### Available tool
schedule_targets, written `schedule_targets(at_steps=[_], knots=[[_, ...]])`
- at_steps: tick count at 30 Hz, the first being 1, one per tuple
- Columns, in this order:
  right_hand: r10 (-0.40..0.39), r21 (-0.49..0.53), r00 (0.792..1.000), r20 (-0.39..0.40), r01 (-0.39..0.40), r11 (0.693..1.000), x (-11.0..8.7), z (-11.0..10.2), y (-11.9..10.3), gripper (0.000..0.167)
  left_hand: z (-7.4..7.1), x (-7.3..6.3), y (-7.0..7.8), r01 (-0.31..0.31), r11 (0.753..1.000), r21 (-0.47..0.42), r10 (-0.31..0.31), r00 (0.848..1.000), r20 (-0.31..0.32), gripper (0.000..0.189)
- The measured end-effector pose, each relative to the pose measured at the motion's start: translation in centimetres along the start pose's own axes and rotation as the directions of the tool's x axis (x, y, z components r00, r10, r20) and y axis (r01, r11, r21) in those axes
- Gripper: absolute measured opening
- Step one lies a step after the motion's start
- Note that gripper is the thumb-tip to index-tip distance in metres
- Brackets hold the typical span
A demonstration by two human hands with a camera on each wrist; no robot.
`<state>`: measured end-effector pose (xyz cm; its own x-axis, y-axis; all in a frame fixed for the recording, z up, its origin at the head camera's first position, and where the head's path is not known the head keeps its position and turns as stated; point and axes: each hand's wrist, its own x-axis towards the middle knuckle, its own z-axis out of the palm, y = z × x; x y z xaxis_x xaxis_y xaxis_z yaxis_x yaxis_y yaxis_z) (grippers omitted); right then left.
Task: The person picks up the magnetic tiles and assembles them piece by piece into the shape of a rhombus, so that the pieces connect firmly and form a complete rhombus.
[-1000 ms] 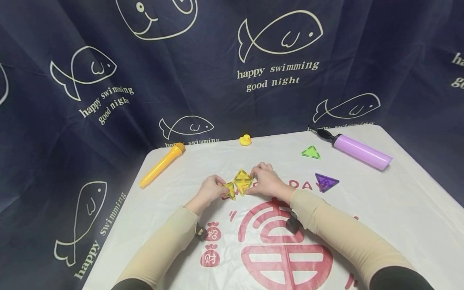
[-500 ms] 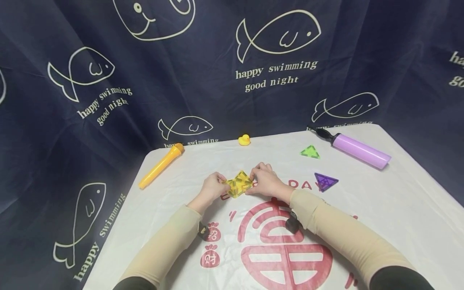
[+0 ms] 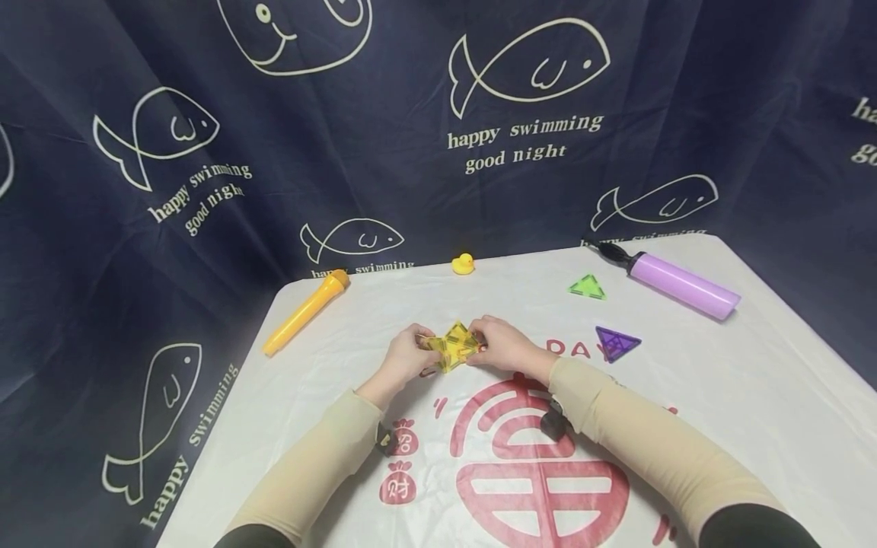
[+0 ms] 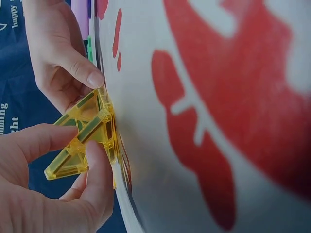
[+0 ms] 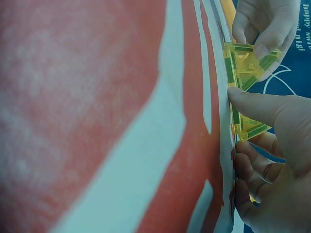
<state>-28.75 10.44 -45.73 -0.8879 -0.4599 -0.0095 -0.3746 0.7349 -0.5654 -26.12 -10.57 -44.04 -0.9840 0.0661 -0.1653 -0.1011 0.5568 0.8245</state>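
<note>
Several see-through yellow magnetic tiles [image 3: 455,352] meet at the middle of the table, some of them tilted up off the cloth. My left hand [image 3: 404,356] pinches a triangular yellow tile [image 4: 65,165] between thumb and forefinger, set against the other tiles. From the other side my right hand [image 3: 505,344] holds the yellow pieces, its thumb [image 5: 257,104] on their near edge and its fingers curled behind. Exactly which edges join is partly hidden by the fingers. To the right lie a purple triangular tile [image 3: 618,345] and a green triangular tile [image 3: 587,288].
A yellow toy microphone [image 3: 304,313] lies at the table's left edge. By the back edge sits a small rubber duck [image 3: 464,264]. A purple hand pump [image 3: 685,286] with a black end lies back right. Red prints mark the white tablecloth [image 3: 740,411]; a dark curtain hangs behind.
The left hand has brought its yellow tile rightward and tilted it up against the other yellow tiles. The right hand stays at their right side, its fingers drawn in closer.
</note>
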Motion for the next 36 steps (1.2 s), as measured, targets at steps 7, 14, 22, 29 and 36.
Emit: schedule_targets(at_steps=[7,14,22,29,36], knots=[[0.009,0.008,1.000,0.005,-0.009,1.000,0.0,0.0,-0.1,0.046,0.2,0.2,0.2,0.005,0.995,-0.101,-0.001,0.999,0.035,0.044],[-0.009,0.012,1.000,0.004,0.009,1.000,-0.1,-0.1,-0.1,0.045,0.4,0.3,0.4,0.025,0.993,-0.115,-0.019,0.998,0.056,0.044],[-0.026,0.019,1.000,-0.006,0.026,0.999,-0.2,-0.1,-0.1,0.043,0.3,0.5,0.7,0.009,0.999,-0.035,-0.006,0.996,0.090,0.047],[-0.042,0.033,0.999,-0.013,0.043,0.999,-0.1,0.0,0.1,0.040,0.2,0.8,0.4,-0.005,1.000,-0.014,0.007,0.993,0.114,0.048],[-0.034,0.051,0.999,-0.011,0.034,0.998,-0.1,0.0,0.0,0.039,0.2,1.1,0.1,-0.014,1.000,-0.001,0.014,0.993,0.114,0.049]])
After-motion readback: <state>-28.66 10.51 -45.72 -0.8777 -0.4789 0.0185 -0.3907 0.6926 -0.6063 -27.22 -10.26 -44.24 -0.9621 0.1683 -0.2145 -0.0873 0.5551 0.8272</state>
